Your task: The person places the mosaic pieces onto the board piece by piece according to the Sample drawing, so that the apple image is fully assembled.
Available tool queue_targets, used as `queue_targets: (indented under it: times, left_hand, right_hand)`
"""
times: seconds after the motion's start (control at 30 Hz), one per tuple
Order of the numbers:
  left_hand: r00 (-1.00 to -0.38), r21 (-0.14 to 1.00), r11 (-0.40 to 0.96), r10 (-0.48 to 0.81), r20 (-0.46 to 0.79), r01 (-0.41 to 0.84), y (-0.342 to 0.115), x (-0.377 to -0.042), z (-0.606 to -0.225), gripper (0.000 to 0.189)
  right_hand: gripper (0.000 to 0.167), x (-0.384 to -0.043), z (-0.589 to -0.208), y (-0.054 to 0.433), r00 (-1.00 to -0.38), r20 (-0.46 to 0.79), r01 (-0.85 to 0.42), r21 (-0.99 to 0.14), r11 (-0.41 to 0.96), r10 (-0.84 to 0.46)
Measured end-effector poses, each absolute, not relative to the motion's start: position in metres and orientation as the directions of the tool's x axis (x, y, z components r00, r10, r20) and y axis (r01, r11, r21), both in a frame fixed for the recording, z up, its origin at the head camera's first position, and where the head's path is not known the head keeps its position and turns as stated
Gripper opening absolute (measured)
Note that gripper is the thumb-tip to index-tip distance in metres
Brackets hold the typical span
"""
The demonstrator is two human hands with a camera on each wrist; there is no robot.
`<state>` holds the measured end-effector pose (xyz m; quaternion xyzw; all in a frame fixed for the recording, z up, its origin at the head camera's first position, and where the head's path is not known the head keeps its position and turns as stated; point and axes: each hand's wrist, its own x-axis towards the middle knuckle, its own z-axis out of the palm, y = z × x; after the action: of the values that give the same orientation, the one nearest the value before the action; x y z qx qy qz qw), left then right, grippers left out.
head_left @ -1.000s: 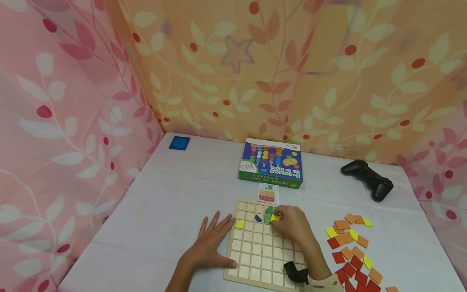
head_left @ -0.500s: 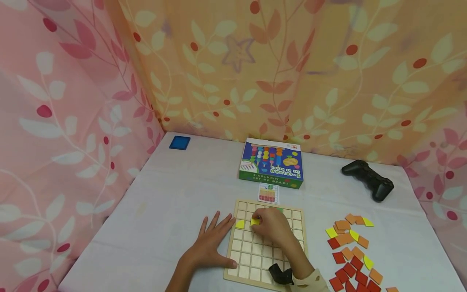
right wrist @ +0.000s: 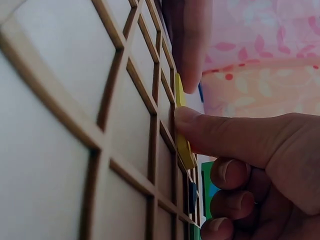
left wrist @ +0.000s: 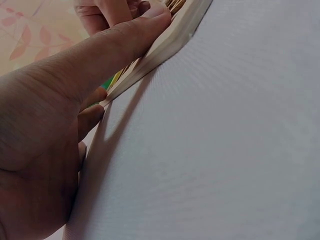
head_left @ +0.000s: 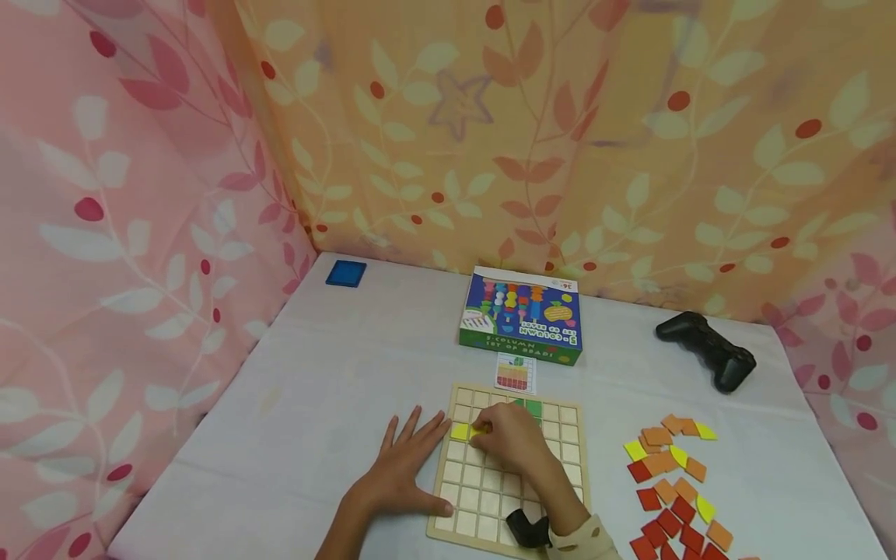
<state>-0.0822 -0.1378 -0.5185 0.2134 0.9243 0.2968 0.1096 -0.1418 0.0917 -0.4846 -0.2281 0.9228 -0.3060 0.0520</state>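
Observation:
A wooden grid board (head_left: 467, 525) lies on the table. My left hand (head_left: 399, 474) spreads along its left side, thumb and fingertips at the edge; in the left wrist view the thumb (left wrist: 125, 40) rests on the rim. One yellow square tile (head_left: 459, 431) sits in the board's left column. Just to its right, my right hand (head_left: 514, 439) holds a second yellow tile (head_left: 475, 431) low over the grid. The right wrist view shows the thumb (right wrist: 220, 132) against that tile (right wrist: 186, 154). Green tiles (head_left: 533, 408) lie farther right, partly hidden by the hand.
A printed pattern card (head_left: 516, 373) lies between the board and a colourful box (head_left: 519, 315). Scattered red, orange and yellow tiles (head_left: 668, 509) lie at right. Behind them is a black game controller (head_left: 707, 350). A blue square (head_left: 346, 273) lies at the back left.
My right hand has carried the yellow tile leftward across the board from the green tiles to beside the first yellow one. My left hand has stayed at the board's left edge.

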Motion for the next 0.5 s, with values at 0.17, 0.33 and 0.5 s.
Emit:
queue_targets:
  times: [0.17,0.33,0.5]
  left_hand:
    - [-0.887,0.591,0.738,0.454,-0.077,0.326,-0.139,-0.082,-0.517,0.122]
    - [-0.890,0.596,0.737,0.449,-0.081,0.318,-0.139,-0.082,-0.516,0.122]
    - [-0.890,0.600,0.740,0.445,-0.101,0.303,-0.135,-0.082,-0.518,0.123]
  right_hand:
    - [0.011,-0.141,-0.487,0.089,-0.900,0.039,-0.365,-0.614,0.700,-0.435]
    - [0.013,-0.135,-0.490,0.087,-0.902,0.081,-0.396,-0.549,0.736,-0.425]
    - [0.010,-0.124,-0.492,0.090,-0.889,0.120,-0.443,-0.470,0.763,-0.442]
